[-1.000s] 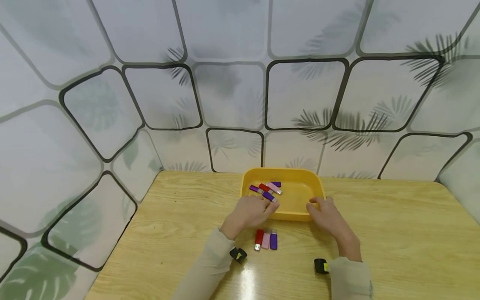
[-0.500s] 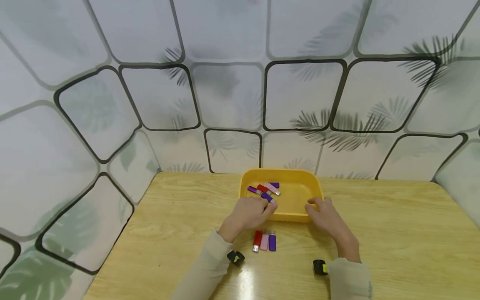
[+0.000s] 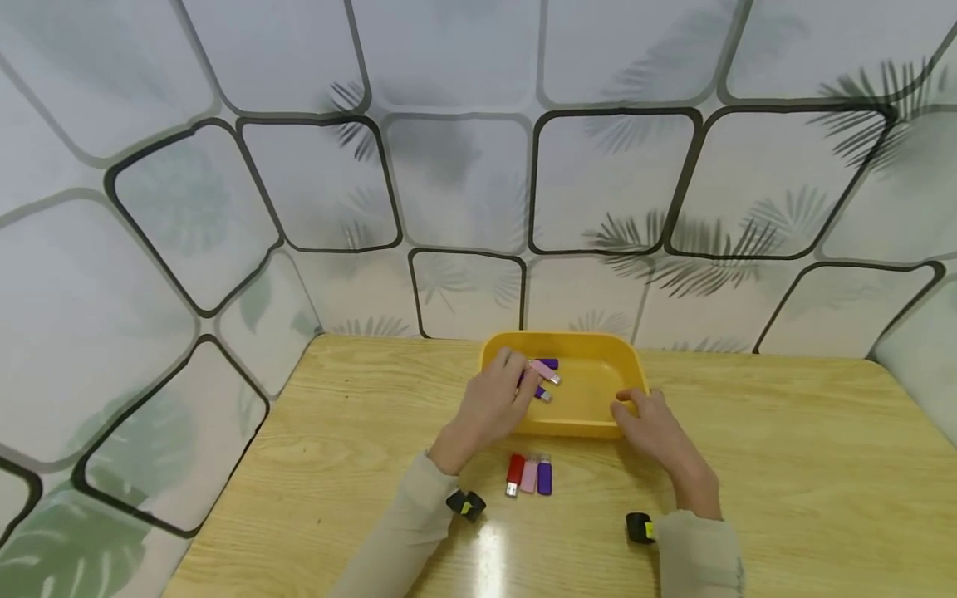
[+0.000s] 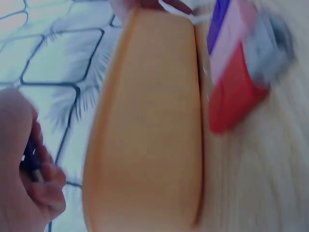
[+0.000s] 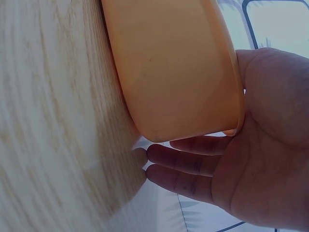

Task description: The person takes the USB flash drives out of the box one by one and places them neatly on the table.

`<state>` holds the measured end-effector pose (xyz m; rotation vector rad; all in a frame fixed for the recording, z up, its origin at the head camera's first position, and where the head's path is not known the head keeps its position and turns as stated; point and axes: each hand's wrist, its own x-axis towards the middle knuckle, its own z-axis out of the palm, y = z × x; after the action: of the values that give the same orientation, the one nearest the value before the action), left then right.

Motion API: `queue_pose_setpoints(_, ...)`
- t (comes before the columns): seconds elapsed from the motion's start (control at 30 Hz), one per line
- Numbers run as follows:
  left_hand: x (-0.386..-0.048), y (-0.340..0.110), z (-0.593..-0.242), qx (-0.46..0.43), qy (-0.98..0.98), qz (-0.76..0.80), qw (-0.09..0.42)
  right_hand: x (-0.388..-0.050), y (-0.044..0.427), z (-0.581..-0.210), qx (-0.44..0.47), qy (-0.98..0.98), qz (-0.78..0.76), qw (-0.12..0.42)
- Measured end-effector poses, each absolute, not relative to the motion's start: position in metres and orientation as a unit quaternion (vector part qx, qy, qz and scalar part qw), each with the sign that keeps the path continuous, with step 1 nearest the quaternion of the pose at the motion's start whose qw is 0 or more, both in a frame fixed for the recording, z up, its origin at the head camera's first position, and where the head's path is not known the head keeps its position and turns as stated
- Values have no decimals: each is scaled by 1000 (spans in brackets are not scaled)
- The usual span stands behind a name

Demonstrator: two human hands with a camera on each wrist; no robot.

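A yellow plastic tray (image 3: 598, 397) stands on the table with several USB flash drives in its left part. Among them I see a pink flash drive (image 3: 545, 371) and a purple one behind it. My left hand (image 3: 489, 399) is over the tray's left part and hides the rest. In the left wrist view its curled fingers hold a dark purple flash drive (image 4: 32, 162) with a metal tip. My right hand (image 3: 658, 428) grips the tray's right front corner, thumb at the rim and fingers along the outside wall.
In front of the tray a red flash drive (image 3: 515, 475), a pink one (image 3: 528, 477) and a purple one (image 3: 545, 477) lie side by side on the wooden table (image 3: 374, 415). A patterned wall covering (image 3: 463, 183) rises behind the table.
My left hand has moved up and forward from the tray's front rim to above the flash drives, covering the red one and a purple one. The right hand stays at the corner.
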<state>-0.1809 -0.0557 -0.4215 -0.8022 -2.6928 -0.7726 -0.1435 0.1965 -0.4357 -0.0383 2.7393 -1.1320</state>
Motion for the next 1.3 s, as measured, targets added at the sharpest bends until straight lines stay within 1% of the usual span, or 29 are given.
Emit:
queue_pose_setpoints(0.07,-176,-53,-417,-270,-912,-276,138,-143,197,-436,-12,920,-382,87)
queue_pose_setpoints(0.13,-172,-49,-413,-283,-907,-272,151,-143,197,-435,-12,919,-384,86)
queue_pose_setpoints(0.23,-163,-44,-405,-336,-901,-232,149,-144,197,-435,-10,919,-384,87)
queue_pose_setpoints(0.33,-151,-40,-397,-415,-883,-175,133,-144,197,-435,-8,922,-379,82)
queue_pose_setpoints(0.4,-143,-36,-392,-467,-867,-143,100,-145,197,-434,-8,924,-374,77)
queue_pose_setpoints(0.53,-126,-26,-387,-541,-834,-106,-13,-145,197,-434,-10,928,-366,71)
queue_pose_setpoints(0.6,-119,-19,-392,-561,-821,-88,-58,-145,197,-434,-9,928,-367,71)
queue_pose_setpoints(0.67,-112,-12,-399,-574,-814,-54,-79,-144,197,-435,-10,927,-369,72)
queue_pose_setpoints(0.87,-101,-2,-425,-568,-815,28,-107,-143,196,-436,-9,924,-375,79)
queue_pose_setpoints(0.93,-100,-1,-429,-558,-821,31,-117,-143,196,-436,-7,923,-376,82)
queue_pose_setpoints(1.3,-103,-4,-435,-549,-825,-2,-131,-144,196,-436,-5,924,-374,80)
